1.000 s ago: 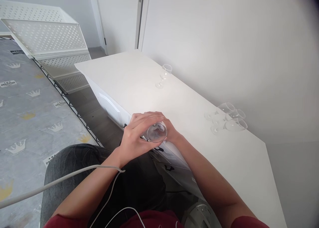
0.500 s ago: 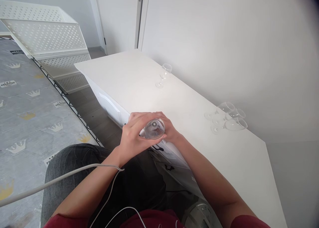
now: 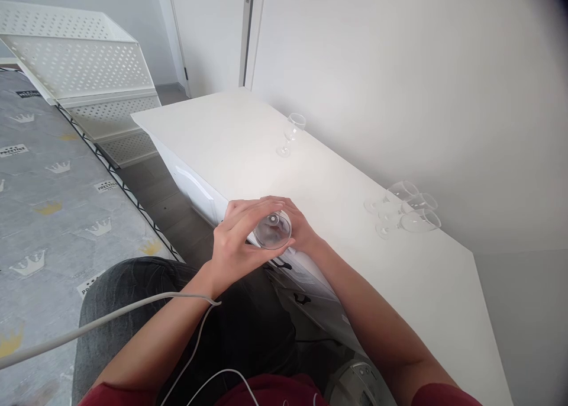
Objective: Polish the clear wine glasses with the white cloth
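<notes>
A clear wine glass (image 3: pixel 273 233) is held over the front edge of the white cabinet, its round opening facing up toward me. My left hand (image 3: pixel 235 240) curls around it, thumb on the near side and fingers along the far side. On the right, my right hand (image 3: pixel 304 227) also grips the glass; most of its fingers are hidden behind the glass and my left hand. Another wine glass (image 3: pixel 293 128) stands upright on the cabinet top (image 3: pixel 222 139) near the wall. Farther right, a cluster of wine glasses (image 3: pixel 420 221) stands close together.
A mattress (image 3: pixel 66 216) with crown prints lies to the left. White perforated panels (image 3: pixel 89 63) stand behind it, near a door (image 3: pixel 208 33). A pale cable (image 3: pixel 110 316) crosses my left forearm. A grey appliance (image 3: pixel 357 385) sits below the cabinet edge.
The glass in my hands has tilted slightly and shifted a little to the left. Both hands keep their hold, with small finger movements. The standing glasses have not moved.
</notes>
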`<state>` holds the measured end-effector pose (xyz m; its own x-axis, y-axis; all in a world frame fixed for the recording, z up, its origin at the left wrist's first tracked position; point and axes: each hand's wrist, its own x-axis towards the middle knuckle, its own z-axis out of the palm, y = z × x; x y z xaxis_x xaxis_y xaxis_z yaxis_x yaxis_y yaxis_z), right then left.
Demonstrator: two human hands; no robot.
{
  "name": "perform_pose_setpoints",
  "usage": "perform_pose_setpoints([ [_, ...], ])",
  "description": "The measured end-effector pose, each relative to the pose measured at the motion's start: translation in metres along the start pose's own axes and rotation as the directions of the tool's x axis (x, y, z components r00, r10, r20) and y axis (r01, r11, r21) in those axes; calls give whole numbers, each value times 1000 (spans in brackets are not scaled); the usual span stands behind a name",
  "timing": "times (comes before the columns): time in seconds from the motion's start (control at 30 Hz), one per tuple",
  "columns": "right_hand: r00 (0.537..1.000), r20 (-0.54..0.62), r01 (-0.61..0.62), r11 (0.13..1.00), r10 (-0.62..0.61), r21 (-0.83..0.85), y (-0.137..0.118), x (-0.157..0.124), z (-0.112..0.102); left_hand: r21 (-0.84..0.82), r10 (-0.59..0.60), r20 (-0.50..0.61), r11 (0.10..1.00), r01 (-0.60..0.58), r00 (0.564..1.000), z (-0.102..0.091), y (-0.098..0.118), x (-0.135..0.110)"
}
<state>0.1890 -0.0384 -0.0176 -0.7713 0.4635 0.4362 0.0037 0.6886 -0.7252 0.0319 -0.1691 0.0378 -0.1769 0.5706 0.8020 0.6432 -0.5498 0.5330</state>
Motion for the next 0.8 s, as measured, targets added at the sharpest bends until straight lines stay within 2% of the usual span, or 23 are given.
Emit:
perform_pose_setpoints([
  [0.23,995,10,100,995,-100,-10,-6,3,-7,-163,-143,-36,977,135,989,-4,2,1],
  [0.4,999,-31,-38,996,41,79,-13,2,-8,-291,-341,2,899,327,940,-4,-1,4],
  [0.53,978,-35,-194,960,205,201,-25,4,-12,-433,-427,40,808,401,903,1,-8,3],
  [0.6,954,-29,-277,912,299,303,-30,6,-15,-492,-460,65,757,430,885,4,-12,2],
  [0.67,921,-20,-337,822,388,459,-32,7,-18,-547,-498,90,699,460,863,7,-15,0],
  [0.73,879,-29,-364,710,475,603,-31,7,-19,-590,-536,109,643,488,837,9,-17,-1],
  [0.8,832,-65,-366,633,551,682,-27,7,-18,-617,-569,117,600,509,814,11,-18,-1],
])
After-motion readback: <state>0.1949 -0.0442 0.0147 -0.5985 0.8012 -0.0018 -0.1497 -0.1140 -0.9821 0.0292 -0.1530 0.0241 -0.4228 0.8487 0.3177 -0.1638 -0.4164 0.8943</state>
